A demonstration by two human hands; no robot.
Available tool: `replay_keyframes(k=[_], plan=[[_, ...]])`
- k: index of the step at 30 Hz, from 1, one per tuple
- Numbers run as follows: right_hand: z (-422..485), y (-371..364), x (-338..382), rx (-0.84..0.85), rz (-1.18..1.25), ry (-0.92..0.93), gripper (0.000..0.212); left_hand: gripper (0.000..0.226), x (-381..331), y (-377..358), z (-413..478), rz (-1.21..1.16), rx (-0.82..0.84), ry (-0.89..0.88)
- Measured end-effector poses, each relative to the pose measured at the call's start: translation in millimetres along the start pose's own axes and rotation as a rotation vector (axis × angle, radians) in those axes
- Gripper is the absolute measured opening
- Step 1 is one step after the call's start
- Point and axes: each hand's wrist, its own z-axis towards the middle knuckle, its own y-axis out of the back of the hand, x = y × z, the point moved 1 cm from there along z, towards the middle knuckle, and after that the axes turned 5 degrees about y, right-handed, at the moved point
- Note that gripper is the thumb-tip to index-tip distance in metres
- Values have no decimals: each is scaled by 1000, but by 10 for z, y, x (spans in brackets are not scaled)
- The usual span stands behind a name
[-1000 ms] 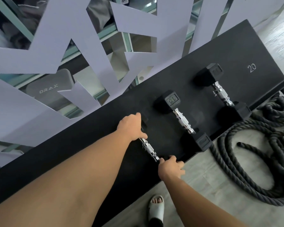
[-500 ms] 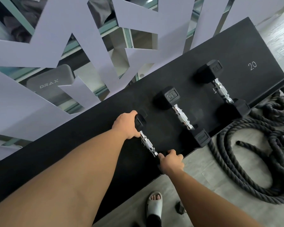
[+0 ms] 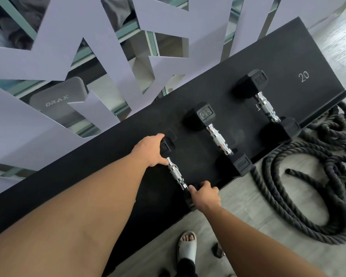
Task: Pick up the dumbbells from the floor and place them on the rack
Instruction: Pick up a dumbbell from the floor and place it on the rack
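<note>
While both hands grip one dumbbell (image 3: pixel 175 172) by its ends, it lies on the black rack (image 3: pixel 108 176) shelf, at the left of the row of three there. The left hand (image 3: pixel 151 149) is wrapped over its far head, fingers curled around the black rubber, thumb down by the start of the chrome handle. The right hand (image 3: pixel 205 193) is closed over the near head at the rack's front edge, with the forefinger pointing along the handle's end. Whether the dumbbell's weight sits fully on the shelf or partly in the hands cannot be told.

Right of it on the rack lies a second dumbbell (image 3: pixel 218 137), and further right a third (image 3: pixel 266 105), both angled the same way and apart from each other. A white "20" (image 3: pixel 304 76) is printed on the rack near its right end. Below the rack's right half, a thick dark rope (image 3: pixel 300 196) is coiled on the floor. Beneath the rack's front edge a foot in a pale slide sandal (image 3: pixel 187 244) stands on the floor, with a small dark object (image 3: pixel 218 250) just beside it.
</note>
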Motion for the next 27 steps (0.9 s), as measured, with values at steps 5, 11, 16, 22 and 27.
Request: replay_keyframes(k=[5, 11, 16, 22, 27], plan=[[-208, 286, 105, -13, -113, 169, 66, 95, 52, 79, -193, -16, 0, -9], [-568, 907, 364, -10, -261, 421, 61, 65, 83, 299, -810, -63, -113, -18], [-903, 1448, 324, -14, -364, 574, 59, 60, 75, 367, -1624, -106, -177, 64], [-1399, 1613, -183, 19, -434, 710, 59, 60, -100, 191, -2670, -121, -278, 185], [-1886, 1446, -601, 47, -615, 884, 56, 57, -328, -272, -3478, -183, -308, 248]])
